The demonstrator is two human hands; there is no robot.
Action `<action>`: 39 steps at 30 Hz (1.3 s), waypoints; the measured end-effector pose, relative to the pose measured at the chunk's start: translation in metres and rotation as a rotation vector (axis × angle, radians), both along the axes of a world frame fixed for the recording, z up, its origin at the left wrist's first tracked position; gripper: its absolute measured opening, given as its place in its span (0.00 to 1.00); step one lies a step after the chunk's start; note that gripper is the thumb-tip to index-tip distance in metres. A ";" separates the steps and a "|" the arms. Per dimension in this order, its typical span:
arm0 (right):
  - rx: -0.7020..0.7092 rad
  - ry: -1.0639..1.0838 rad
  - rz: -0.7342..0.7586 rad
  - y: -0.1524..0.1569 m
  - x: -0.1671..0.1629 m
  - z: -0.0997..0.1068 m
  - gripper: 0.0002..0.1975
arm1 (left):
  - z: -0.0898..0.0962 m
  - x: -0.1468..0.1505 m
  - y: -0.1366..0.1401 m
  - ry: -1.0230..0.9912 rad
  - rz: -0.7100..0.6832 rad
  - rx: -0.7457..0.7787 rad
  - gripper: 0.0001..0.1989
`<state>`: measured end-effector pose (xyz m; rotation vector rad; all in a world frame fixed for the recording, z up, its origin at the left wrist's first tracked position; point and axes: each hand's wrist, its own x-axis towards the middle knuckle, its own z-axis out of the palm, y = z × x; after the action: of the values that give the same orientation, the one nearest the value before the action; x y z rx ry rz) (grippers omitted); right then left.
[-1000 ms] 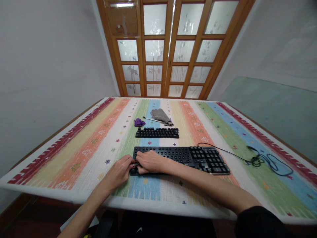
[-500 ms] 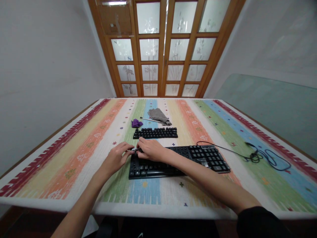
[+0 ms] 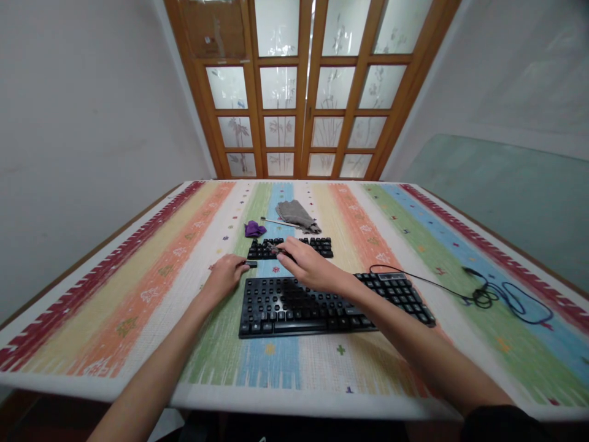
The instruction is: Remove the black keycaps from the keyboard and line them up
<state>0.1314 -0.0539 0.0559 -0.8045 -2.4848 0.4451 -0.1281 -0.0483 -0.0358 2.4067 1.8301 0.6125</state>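
The left hand (image 3: 224,277) pinched a dark, oblong key (image 3: 251,264) between its fingertips, low over the cloth at the near left end of a block of loose keys. The right hand (image 3: 304,263) gripped a small, thin tool (image 3: 273,247), its tip pointing left over those loose keys (image 3: 317,247); whether the tip touched any of them could not be told. The loose keys were laid out in close rows, partly hidden by the right hand. Nearer the person lay the black keyboard (image 3: 317,313), flat on the table and apart from the loose keys, the right forearm crossing above its right part. Most of its upper left section showed small bare posts, while the space bar and other keys along the near edge were in place, as were those of the number pad at the right end. A black cord (image 3: 483,298) ran from its far edge to a loose coil on the right. Beyond the loose keys sat a crumpled purple cloth (image 3: 254,229), and to its right a thin stick (image 3: 280,221) lay with one end against a grey cloth (image 3: 297,215). A striped tablecloth (image 3: 151,294) covered the table, and past its far edge stood wooden doors (image 3: 302,92) with frosted panes.
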 end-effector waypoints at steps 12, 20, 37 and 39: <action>-0.049 0.075 -0.007 -0.010 0.021 0.012 0.10 | -0.004 -0.003 -0.002 -0.143 0.067 0.027 0.09; -0.089 0.145 -0.032 -0.013 0.024 0.016 0.10 | -0.007 -0.002 -0.002 -0.268 0.063 0.030 0.07; -0.066 0.204 0.043 -0.016 0.025 0.021 0.10 | 0.000 0.003 -0.011 -0.378 0.007 -0.033 0.08; -0.066 0.203 0.041 -0.017 0.025 0.022 0.09 | -0.001 0.003 -0.010 -0.387 0.023 -0.036 0.09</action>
<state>0.1564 -0.0708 0.0778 -0.6975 -2.3119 0.5953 -0.1256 -0.0587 -0.0370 2.0637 1.6877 0.9595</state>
